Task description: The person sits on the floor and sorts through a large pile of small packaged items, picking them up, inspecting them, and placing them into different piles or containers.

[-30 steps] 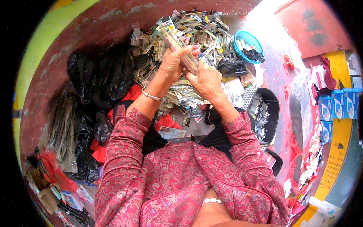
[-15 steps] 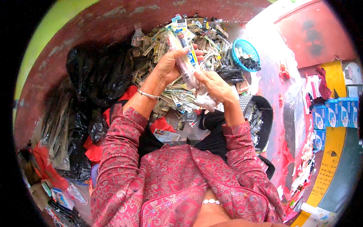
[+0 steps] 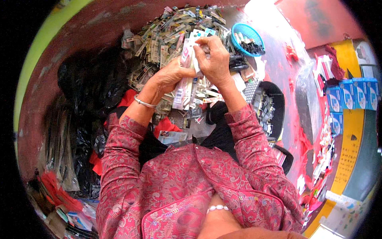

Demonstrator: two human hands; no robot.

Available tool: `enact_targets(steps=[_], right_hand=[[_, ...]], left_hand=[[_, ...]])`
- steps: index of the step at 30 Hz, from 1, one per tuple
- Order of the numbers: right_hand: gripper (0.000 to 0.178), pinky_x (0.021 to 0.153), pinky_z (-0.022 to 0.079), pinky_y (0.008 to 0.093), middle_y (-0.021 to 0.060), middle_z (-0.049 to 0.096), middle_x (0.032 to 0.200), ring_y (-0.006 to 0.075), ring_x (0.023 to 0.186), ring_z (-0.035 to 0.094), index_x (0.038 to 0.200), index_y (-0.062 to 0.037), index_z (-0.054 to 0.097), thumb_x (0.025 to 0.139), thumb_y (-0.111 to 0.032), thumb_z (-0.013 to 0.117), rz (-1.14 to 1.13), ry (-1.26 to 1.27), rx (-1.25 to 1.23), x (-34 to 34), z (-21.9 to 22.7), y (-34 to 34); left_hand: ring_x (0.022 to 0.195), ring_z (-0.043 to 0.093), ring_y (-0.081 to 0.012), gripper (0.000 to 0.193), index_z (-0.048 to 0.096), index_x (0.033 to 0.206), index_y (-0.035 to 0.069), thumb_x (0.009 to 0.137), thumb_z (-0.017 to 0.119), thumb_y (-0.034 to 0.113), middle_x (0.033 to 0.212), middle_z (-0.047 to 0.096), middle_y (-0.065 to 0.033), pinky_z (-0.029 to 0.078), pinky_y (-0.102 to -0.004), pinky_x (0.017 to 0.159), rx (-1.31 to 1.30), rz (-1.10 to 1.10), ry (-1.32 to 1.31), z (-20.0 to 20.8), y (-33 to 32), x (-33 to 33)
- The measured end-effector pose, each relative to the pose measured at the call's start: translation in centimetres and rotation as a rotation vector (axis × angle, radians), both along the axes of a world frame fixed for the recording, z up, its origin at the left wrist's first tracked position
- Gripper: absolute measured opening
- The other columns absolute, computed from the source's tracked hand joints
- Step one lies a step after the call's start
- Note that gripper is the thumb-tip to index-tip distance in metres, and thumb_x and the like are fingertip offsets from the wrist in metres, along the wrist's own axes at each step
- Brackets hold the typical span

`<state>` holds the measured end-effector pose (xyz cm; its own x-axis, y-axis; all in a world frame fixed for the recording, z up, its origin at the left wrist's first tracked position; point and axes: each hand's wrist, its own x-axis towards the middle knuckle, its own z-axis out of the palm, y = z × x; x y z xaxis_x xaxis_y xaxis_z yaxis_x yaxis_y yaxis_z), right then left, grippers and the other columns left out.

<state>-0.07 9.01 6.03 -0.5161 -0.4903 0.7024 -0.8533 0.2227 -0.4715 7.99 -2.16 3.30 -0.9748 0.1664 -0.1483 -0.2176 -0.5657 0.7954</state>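
My left hand point(image 3: 170, 75) is closed round a few long, narrow clear packs with printed white and pink cards point(image 3: 180, 95), held at a slant above the heap. Its thumb lies across their front, and their lower ends stick out below the hand. Close beside it, my right hand point(image 3: 215, 59) has its fingers and thumb bent together in a pinch by the upper part of the packs. Something pale shows between those fingertips, too small to name. Behind both hands spreads a large heap of similar narrow packs point(image 3: 163, 40).
A blue plastic basket point(image 3: 235, 30) with dark pieces stands beyond my right hand. A black open case point(image 3: 278, 107) holding small packs is by my right forearm. Black plastic bags point(image 3: 91, 83) lie to the left. Blue boxes point(image 3: 347, 95) line the right side.
My right hand has moved up from the lower end of the packs to their upper part, its fingers now pinched. The left hand still grips packs, and the whole view has shifted slightly.
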Motion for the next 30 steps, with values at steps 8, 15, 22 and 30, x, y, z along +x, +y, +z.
enact_targets(steps=[8,15,22,30], right_hand=[[0.009,0.056,0.045,0.0346,0.0097,0.056,0.075,0.0265,0.065,0.057,0.078,-0.0067,0.058,0.072,-0.013,0.059,-0.359,0.139,-0.027,-4.4,-0.8,1.9],[0.012,0.061,0.046,0.0324,0.0105,0.061,0.073,0.0244,0.064,0.059,0.078,-0.0051,0.060,0.072,-0.015,0.061,-0.356,-0.269,-0.219,-6.1,0.0,4.3],[0.016,0.059,0.047,0.0356,0.0094,0.058,0.078,0.0287,0.069,0.059,0.086,-0.0102,0.058,0.070,-0.011,0.056,-0.332,0.173,0.140,-5.7,-1.5,2.6],[0.041,0.055,0.042,0.0270,0.0057,0.058,0.067,0.0119,0.059,0.052,0.082,-0.0001,0.064,0.081,-0.040,0.054,-0.104,-1.244,-0.015,-6.0,0.7,5.8]], left_hand=[[0.072,0.061,-0.0193,0.044,0.046,0.108,-0.001,0.068,0.062,0.003,0.091,0.059,-0.0117,0.052,-0.0316,0.063,0.048,-0.131,-0.048,0.0,1.0,1.0],[0.071,0.061,-0.0178,0.049,0.041,0.113,-0.002,0.068,0.058,0.003,0.094,0.059,-0.0147,0.052,-0.0297,0.064,0.086,-0.116,-0.072,0.4,0.8,0.5],[0.058,0.058,-0.0156,0.032,0.048,0.100,-0.003,0.070,0.056,0.001,0.079,0.061,-0.0132,0.049,-0.0261,0.053,-0.150,-0.236,0.013,0.2,1.5,1.2],[0.069,0.062,-0.0185,0.042,0.045,0.109,-0.002,0.071,0.060,0.009,0.088,0.061,-0.0160,0.052,-0.0283,0.064,0.134,-0.043,-0.053,0.2,0.5,0.9]])
